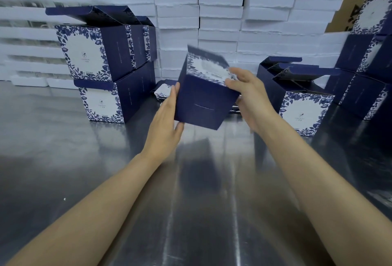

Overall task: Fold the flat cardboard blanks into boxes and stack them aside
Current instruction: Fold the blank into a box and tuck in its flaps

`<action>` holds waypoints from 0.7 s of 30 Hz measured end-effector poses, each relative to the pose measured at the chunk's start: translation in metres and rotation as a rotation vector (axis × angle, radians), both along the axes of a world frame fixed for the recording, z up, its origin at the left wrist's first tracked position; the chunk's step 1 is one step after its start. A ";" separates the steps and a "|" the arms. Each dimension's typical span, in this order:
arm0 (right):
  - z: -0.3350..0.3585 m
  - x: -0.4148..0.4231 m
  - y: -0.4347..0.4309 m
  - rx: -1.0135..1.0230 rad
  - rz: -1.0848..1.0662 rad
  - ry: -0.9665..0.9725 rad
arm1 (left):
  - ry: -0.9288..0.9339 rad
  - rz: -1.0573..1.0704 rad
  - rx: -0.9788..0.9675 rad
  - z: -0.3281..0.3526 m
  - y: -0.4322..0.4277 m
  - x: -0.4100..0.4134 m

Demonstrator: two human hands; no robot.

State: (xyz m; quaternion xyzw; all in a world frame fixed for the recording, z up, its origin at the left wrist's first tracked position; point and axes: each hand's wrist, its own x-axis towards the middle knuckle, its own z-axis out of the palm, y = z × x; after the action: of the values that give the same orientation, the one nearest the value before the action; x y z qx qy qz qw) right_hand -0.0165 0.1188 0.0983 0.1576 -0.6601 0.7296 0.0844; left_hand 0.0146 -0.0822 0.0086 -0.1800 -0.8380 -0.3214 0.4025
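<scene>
I am squaring up one box (pixel 203 96), holding it tilted in the air over the middle of the table (pixel 84 170). My left hand (pixel 166 117) is pressing flat against its nine o'clock side, and my right hand (pixel 248 98) is pinching its top edge at two o'clock. The bottom is looking closed, so I am judging the folding nearly done and am needing next to carry it to a stack. I am counting at least four boxes in the left stack (pixel 101 70) at ten o'clock and at least five in the right stack (pixel 305 111) at three o'clock. The blanks (pixel 162 92) at twelve o'clock are lying too hidden to count.
</scene>
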 end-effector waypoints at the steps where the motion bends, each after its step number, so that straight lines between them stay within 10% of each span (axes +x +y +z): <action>1: -0.003 -0.001 -0.001 -0.008 0.057 0.060 | -0.039 -0.007 0.053 -0.001 -0.002 -0.001; 9: -0.083 -0.008 -0.007 0.299 0.044 0.120 | -0.451 0.178 0.284 -0.015 -0.019 -0.017; 21: -0.091 -0.032 0.011 -0.051 -0.378 -0.168 | -0.269 0.142 0.681 -0.006 -0.021 -0.015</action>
State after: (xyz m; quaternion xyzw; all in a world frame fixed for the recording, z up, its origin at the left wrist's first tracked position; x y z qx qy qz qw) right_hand -0.0484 0.1295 0.0075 -0.0326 -0.6642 0.7277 0.1683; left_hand 0.0000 -0.1028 0.0025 0.0668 -0.7387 -0.5739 0.3471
